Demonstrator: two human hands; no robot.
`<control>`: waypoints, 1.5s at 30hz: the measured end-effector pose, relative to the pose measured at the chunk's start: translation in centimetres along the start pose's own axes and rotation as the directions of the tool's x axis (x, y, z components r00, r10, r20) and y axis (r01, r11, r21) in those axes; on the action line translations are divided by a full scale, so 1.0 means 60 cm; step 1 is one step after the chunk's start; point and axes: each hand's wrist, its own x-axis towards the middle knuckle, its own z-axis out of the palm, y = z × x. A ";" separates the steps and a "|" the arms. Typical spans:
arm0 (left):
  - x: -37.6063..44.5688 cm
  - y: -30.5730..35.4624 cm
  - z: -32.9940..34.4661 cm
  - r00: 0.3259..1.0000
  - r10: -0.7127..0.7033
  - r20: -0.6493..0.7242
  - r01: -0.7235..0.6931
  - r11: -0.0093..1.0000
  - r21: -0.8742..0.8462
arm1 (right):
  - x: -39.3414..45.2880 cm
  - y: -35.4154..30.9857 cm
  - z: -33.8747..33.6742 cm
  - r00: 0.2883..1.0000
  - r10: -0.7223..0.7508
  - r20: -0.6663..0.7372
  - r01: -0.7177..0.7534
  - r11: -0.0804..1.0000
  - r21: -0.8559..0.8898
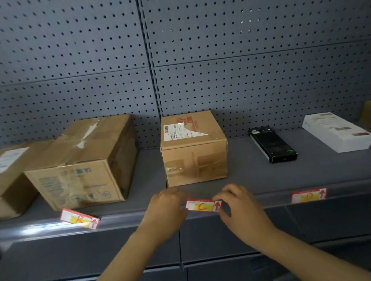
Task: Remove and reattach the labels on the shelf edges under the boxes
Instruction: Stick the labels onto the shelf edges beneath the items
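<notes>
Red-bordered white paper label (203,206) with yellow patch, pinched at each end between my left hand (165,211) and right hand (239,206), lying against the grey metal shelf edge (259,201) below the small brown cardboard box (194,148).

Dim, soft light, glare streaking the shelf edge (49,228) at left, wide-angle bending and blur toward the borders.

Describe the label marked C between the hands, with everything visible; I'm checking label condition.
The label marked C is a small paper-like rectangle, white with a red border, a yellow patch bearing a red handwritten C, and a red upward arrow at its right end. It sits slightly tilted at the shelf edge, below the middle cardboard box. The left hand touches its left end; the right hand pinches its right end.
</notes>
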 end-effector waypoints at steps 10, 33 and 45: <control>-0.002 0.014 0.044 0.995 -0.064 -0.071 0.063 0.998 -0.014 | 0.010 0.010 0.014 0.998 0.038 0.054 -0.033 0.995 -0.097; -0.033 0.016 0.070 0.990 -0.096 -0.100 0.106 0.990 0.096 | 0.023 0.019 0.019 0.989 -0.091 0.112 0.110 0.978 -0.176; -0.043 0.018 0.075 0.991 -0.052 -0.123 0.065 0.992 0.106 | 0.026 0.025 0.017 0.982 -0.133 0.133 0.154 0.975 -0.162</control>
